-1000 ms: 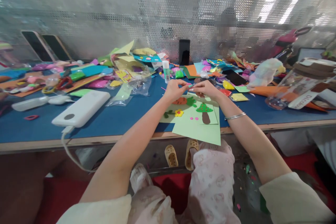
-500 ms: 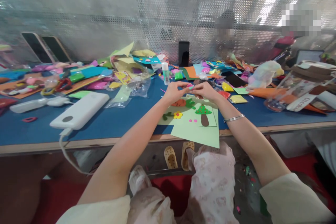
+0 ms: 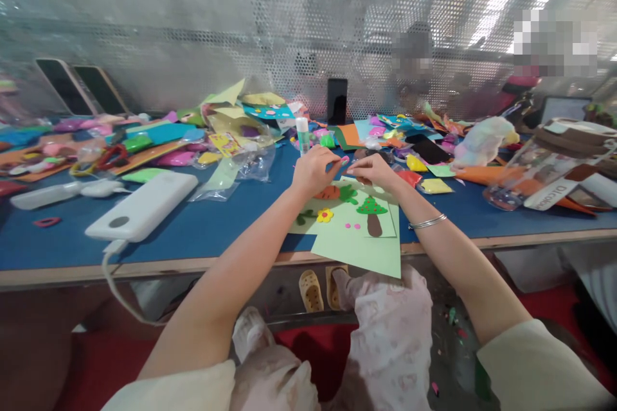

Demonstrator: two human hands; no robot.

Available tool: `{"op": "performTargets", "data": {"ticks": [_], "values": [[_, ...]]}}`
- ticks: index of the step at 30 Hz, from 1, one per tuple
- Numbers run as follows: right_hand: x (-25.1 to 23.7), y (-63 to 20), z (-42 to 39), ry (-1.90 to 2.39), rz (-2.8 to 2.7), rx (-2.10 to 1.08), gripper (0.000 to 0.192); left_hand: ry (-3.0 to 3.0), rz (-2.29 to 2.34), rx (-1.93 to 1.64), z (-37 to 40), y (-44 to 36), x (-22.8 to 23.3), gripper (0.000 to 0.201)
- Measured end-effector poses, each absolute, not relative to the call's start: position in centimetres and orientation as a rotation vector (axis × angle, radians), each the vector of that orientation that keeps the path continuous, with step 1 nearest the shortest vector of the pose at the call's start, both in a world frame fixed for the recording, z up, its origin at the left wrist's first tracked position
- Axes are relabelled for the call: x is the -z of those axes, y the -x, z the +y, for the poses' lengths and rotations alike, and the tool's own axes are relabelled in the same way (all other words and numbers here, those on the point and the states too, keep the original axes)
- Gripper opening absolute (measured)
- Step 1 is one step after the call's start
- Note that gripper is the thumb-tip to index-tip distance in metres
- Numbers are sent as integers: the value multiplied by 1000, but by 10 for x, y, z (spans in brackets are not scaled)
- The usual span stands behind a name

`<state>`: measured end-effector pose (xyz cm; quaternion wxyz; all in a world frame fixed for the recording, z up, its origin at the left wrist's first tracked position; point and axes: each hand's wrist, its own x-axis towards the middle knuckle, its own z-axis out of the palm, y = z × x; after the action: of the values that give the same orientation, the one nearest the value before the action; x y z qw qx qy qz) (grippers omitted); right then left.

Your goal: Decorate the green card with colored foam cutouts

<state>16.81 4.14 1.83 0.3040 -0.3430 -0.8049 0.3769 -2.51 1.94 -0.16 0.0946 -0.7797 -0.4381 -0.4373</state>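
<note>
My left hand [image 3: 314,170] pinches a small piece of pink clay [image 3: 344,160] between thumb and fingertips. Just to its right, my right hand [image 3: 376,171] has its thumb and fingertips drawn together; whatever they hold, if anything, is too small to make out. Below both hands lie pale green paper sheets [image 3: 359,255], overlapping the table's front edge. On them are a green tree with red dots and a brown trunk [image 3: 373,215], a yellow flower [image 3: 325,215], two pink dots [image 3: 352,226] and an orange carrot shape with green leaves [image 3: 348,193], partly hidden by my left hand.
Behind my left hand stands a glue stick [image 3: 303,135]. A white power bank [image 3: 144,205] with a cable lies left. Clay packets [image 3: 436,184], coloured paper and a plush toy [image 3: 484,140] crowd the back. At right is a clear bottle [image 3: 554,164]; a phone [image 3: 337,101] leans behind.
My hands have drawn apart a little. The pink clay stays in my left fingertips, while my right fingers have come away from it.
</note>
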Motion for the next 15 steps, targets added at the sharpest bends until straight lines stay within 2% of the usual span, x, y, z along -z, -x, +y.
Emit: {"op": "performTargets", "data": {"ticks": [3, 7, 11, 15], "values": [[-19, -166, 40, 863, -2029, -1212, 31, 2300, -1227, 1268, 18, 23, 3, 38], [-20, -163, 39, 907, -1964, -1225, 50, 2311, -1164, 1219, 15, 21, 2, 36], [-19, -163, 41, 892, -1964, -1169, 45, 2334, -1155, 1179, 9, 18, 0, 35], [-19, -164, 43, 896, -1932, -1154, 41, 2321, -1195, 1310, 6, 17, -3, 36]]}}
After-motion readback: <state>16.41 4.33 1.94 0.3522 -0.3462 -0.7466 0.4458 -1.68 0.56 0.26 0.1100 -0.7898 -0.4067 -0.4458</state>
